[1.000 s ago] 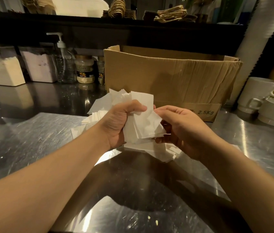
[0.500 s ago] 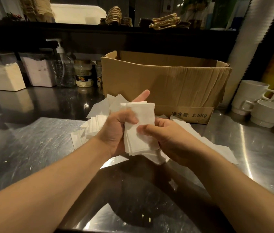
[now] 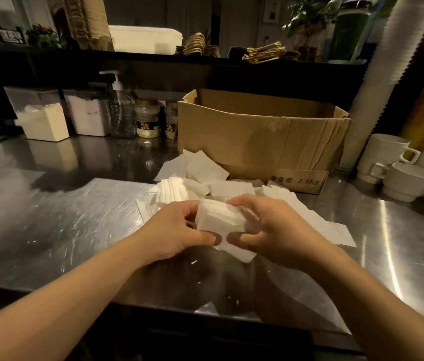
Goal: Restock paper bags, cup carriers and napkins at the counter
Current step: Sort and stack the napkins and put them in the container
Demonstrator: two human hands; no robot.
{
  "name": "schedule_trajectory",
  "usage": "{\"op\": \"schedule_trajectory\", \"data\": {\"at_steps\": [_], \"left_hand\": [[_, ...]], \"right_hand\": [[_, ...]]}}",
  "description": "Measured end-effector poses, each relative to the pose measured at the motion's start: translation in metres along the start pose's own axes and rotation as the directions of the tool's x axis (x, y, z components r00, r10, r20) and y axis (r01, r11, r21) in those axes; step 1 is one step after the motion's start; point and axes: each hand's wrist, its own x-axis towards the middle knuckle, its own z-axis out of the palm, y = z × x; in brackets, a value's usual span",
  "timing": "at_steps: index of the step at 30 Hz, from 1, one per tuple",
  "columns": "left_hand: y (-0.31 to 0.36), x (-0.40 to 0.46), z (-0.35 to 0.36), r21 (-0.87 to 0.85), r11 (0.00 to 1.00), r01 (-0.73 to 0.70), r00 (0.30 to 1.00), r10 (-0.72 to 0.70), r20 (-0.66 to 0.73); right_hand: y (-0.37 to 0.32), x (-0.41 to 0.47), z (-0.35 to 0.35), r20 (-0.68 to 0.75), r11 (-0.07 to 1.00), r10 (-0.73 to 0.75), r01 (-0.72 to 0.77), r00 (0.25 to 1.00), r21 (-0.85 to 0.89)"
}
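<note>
Counter: stainless steel counter (image 3: 49,225) fills the lower and middle frame, scratched and glaring under dim light.
Shelf: dark shelf (image 3: 153,58) crosses the upper frame, with paper cup carriers (image 3: 264,52) heaped at upper centre right.
Box: open cardboard box (image 3: 260,136) stands at centre right, printed "2.5Kg" on its front flap.
Cup stack: tall column of white cups (image 3: 377,74) rises at the upper right, just beside the box.
Mugs: white mugs (image 3: 408,175) are stacked at the right edge.
Containers: two clear tubs of powder (image 3: 44,118) stand at the left, then a pump bottle (image 3: 118,110) and small jars (image 3: 147,121).
Loose napkins: white napkins (image 3: 195,173) lie scattered on the counter in front of the box.
Napkin stack: a bundle of napkins (image 3: 221,217) is at frame centre, raised between both hands.
Left hand: left hand (image 3: 172,230) grips the bundle's left end, thumb curled under its lower edge.
Right hand: right hand (image 3: 276,227) grips the right end, fingers over the top, thumb beneath.
</note>
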Motion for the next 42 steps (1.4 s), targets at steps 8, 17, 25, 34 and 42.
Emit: {"op": "schedule_trajectory", "data": {"at_steps": [8,17,25,34,42], "left_hand": [[-0.005,-0.015,0.006,0.009,0.998,-0.065,0.998,0.065,0.018],[-0.009,-0.016,0.009,0.023,0.992,-0.123,0.992,0.122,0.036],[-0.012,-0.017,0.006,-0.028,0.991,-0.131,0.99,0.132,0.045],[-0.011,-0.013,0.007,0.018,0.997,-0.073,0.994,0.071,0.077],[-0.013,-0.012,0.005,-0.127,0.988,-0.091,0.994,0.082,-0.076]], "right_hand": [[0.013,-0.029,0.029,-0.102,0.97,0.13,-0.105,0.986,0.22],[0.018,-0.026,0.054,-0.066,0.956,0.241,-0.248,0.968,-0.159],[0.017,-0.027,0.041,-0.036,0.903,0.122,-0.096,0.992,0.419],[0.012,-0.027,0.032,0.002,0.945,0.056,-0.054,0.998,0.322],[-0.033,-0.002,0.003,0.091,0.922,0.053,-0.014,0.994,-0.386]]}}
